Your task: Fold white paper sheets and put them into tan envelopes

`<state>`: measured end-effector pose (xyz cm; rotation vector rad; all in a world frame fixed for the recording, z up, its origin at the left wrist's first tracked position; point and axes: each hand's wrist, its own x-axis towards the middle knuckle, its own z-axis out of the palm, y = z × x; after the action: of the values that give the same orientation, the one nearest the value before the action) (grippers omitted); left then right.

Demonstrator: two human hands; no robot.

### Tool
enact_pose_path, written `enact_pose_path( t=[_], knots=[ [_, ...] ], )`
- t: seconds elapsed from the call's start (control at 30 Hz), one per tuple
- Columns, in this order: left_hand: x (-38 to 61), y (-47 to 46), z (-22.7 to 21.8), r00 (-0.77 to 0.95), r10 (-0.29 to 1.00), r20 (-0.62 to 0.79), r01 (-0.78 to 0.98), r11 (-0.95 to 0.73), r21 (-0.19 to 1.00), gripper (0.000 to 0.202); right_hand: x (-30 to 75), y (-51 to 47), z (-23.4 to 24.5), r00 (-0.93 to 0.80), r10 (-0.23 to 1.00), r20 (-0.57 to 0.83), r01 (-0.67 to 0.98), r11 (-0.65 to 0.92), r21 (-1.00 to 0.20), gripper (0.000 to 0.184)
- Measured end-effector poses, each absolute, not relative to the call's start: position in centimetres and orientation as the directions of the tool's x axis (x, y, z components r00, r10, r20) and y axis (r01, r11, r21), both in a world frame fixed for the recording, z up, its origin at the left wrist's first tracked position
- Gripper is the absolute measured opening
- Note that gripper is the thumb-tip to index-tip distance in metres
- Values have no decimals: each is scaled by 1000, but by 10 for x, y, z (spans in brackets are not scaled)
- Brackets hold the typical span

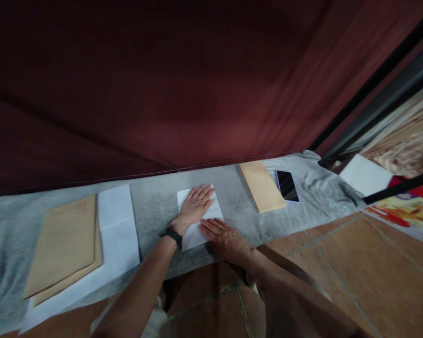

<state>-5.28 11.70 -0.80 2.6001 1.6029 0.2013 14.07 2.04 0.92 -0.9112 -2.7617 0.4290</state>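
Observation:
A small folded white paper [216, 210] lies on the grey cloth [155, 206] in front of me. My left hand [194, 204], with a black band at the wrist, lies flat on the paper, fingers stretched out and together. My right hand [223, 234] rests flat across the paper's near edge, fingers extended toward the left. Neither hand grips anything.
At left, brown envelopes [65, 241] lie on a stack of white sheets [118, 234]. At right are a tan envelope stack [262, 186] and a black phone [287, 185]. A dark red curtain [162, 84] hangs behind. Tiled floor [356, 272] and a white sheet [365, 175] lie to the right.

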Motion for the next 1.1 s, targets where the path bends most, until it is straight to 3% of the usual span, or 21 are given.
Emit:
enact_pose_path(
  t=[0.37, 0.63, 0.9, 1.1],
  knots=[
    [-58, 121, -5, 334, 936, 108, 933, -345, 105, 60, 149, 14, 6, -809, 576, 118, 507, 785, -355, 44],
    [-65, 90, -4, 410, 908, 88, 906, -416, 74, 58, 150, 22, 3, -768, 615, 179, 526, 765, -371, 45],
    [-81, 52, -5, 371, 925, 88, 923, -377, 72, 56, 148, 29, 5, -751, 658, 54, 592, 708, -385, 56],
    [-86, 2, -3, 338, 941, 31, 938, -339, 65, 57, 155, 31, 8, -757, 648, 85, 580, 725, -371, 50]
  ],
)
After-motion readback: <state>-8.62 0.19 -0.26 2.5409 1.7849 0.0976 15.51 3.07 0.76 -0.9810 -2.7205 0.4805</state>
